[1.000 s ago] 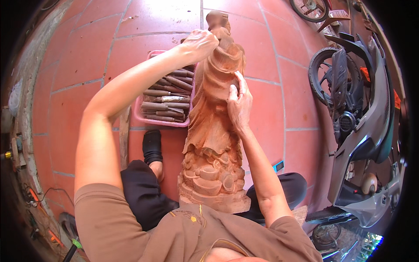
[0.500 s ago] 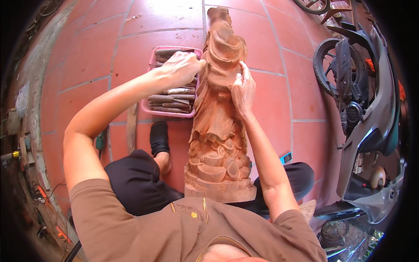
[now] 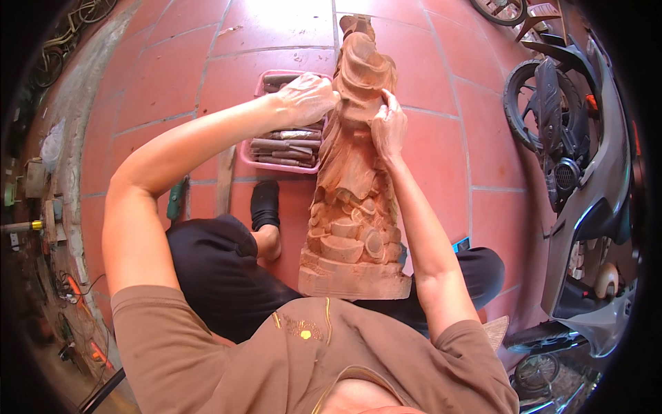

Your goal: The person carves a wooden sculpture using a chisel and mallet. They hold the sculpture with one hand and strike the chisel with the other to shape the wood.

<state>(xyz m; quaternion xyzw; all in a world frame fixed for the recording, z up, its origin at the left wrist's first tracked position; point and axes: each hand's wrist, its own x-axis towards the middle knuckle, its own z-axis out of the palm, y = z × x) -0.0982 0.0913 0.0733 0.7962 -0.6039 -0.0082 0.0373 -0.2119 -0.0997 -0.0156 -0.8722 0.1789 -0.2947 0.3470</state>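
One tall reddish-brown wooden carving [image 3: 355, 186] stands upright on the red tile floor [image 3: 441, 152], its base between the seated person's legs and its top reaching toward the floor's far edge. Both hands press its upper part: the left hand [image 3: 307, 96] lies against the left flank with fingers curled together, while the right hand [image 3: 389, 127] grips the right flank, fingers spread over the folds. Just behind the carving, touching its left side, sits one pink plastic tray [image 3: 279, 157] of wood-handled chisels [image 3: 286, 145]; their count is hard to tell, perhaps a dozen. One black shoe [image 3: 265, 204] rests near the tray's near edge. One parked scooter [image 3: 579, 179] fills the floor's right edge.
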